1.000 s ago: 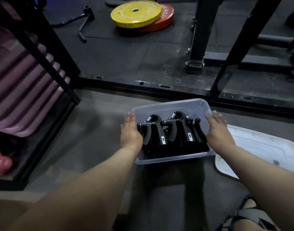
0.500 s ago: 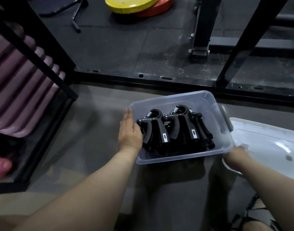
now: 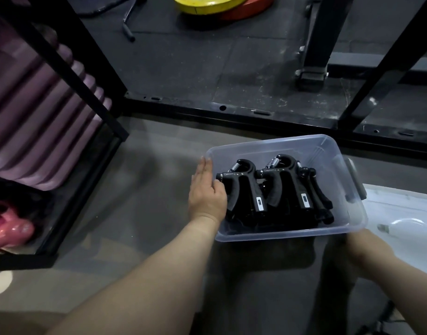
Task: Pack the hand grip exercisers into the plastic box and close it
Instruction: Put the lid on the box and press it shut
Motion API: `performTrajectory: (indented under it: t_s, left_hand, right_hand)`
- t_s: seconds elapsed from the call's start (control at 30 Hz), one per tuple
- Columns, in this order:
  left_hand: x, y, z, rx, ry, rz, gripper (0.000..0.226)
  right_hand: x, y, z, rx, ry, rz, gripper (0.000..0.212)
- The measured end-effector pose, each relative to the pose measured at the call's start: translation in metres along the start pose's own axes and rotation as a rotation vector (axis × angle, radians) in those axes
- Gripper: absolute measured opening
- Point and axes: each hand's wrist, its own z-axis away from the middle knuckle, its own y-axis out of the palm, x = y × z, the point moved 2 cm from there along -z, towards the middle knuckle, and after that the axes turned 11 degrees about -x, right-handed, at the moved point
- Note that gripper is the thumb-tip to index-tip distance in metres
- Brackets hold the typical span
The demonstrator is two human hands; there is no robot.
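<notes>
Left hand [image 3: 207,194] is steadying the box [image 3: 275,234], fingers flat; right hand [image 3: 362,243], grip unseen, is reaching for the likely light, bendy lid [image 3: 401,204] by its edge.

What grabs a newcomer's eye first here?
The clear plastic box on the floor at centre, packed with black hand grips, with the left hand flat against its left wall. Its lid lies off to the right, by the right hand; a yellow weight plate stands out at the top edge.
</notes>
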Motion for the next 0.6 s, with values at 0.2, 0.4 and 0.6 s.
performTrajectory:
  t_s: [0.2, 0.4, 0.6]
  left_hand:
    - [-0.002, 0.001, -0.001, 0.028, 0.011, -0.016, 0.06]
    - [-0.005, -0.001, 0.0, 0.139, 0.005, -0.085, 0.064]
    - [-0.021, -0.021, 0.009, 0.304, -0.158, -0.078, 0.062]
  right_hand:
    - [0.003, -0.074, 0.011, -0.152, 0.014, -0.042, 0.017]
    - [0.009, -0.187, 0.031, -0.489, 0.065, -0.119, 0.054]
    - [0.059, -0.279, 0.095, -0.567, -0.167, -0.097, 0.062]
